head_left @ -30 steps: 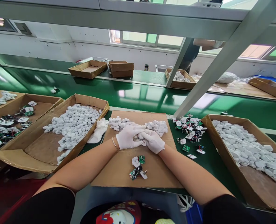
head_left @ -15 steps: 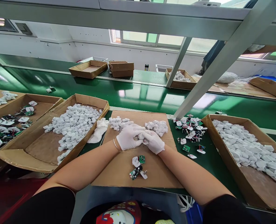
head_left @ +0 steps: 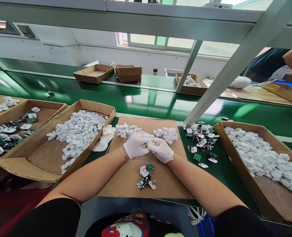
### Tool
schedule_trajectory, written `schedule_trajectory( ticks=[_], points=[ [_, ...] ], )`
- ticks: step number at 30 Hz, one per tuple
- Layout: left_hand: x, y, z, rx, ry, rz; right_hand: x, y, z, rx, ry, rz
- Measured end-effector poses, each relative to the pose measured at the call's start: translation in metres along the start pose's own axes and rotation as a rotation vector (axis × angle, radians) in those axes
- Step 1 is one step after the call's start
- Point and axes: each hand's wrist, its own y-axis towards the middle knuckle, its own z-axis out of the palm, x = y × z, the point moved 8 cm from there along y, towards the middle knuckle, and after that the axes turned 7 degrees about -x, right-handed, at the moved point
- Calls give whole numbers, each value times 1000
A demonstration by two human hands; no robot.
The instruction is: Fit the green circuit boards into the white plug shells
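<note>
Both my hands wear white gloves and meet over a flat cardboard sheet (head_left: 128,179). My left hand (head_left: 135,145) and my right hand (head_left: 160,149) are closed together around a small white plastic part (head_left: 148,143), mostly hidden by the fingers. Just behind the hands lie two small heaps of white plastic shells (head_left: 166,134). In front of the hands, on the cardboard, sits a little group of green circuit boards with white pieces (head_left: 146,177).
A cardboard box of white shells (head_left: 78,131) stands at left, another (head_left: 261,156) at right. Loose circuit boards (head_left: 201,138) lie on the green table. A box of boards (head_left: 8,131) is far left. A green conveyor belt (head_left: 146,98) runs behind; a person (head_left: 271,62) stands beyond.
My hands stay together, fingers shifting slightly on the part. A small piece on the conveyor drifts left. The person beyond the belt has moved to the right.
</note>
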Motion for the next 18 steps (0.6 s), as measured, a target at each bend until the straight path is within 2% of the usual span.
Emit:
schedule_trajectory(
  ticks=[3, 7, 12, 18],
  points=[
    [1, -1, 0, -2, -17, 14, 2, -1, 0, -36, 5, 18],
    [-1, 0, 1, 7, -19, 35, 2, -1, -1, -15, -42, -17],
    [-9, -1, 2, 25, 39, 74, -6, 2, -11, -64, -144, -27],
    [5, 2, 0, 65, -110, -68, -4, 6, -8, -33, 41, -74]
  ],
)
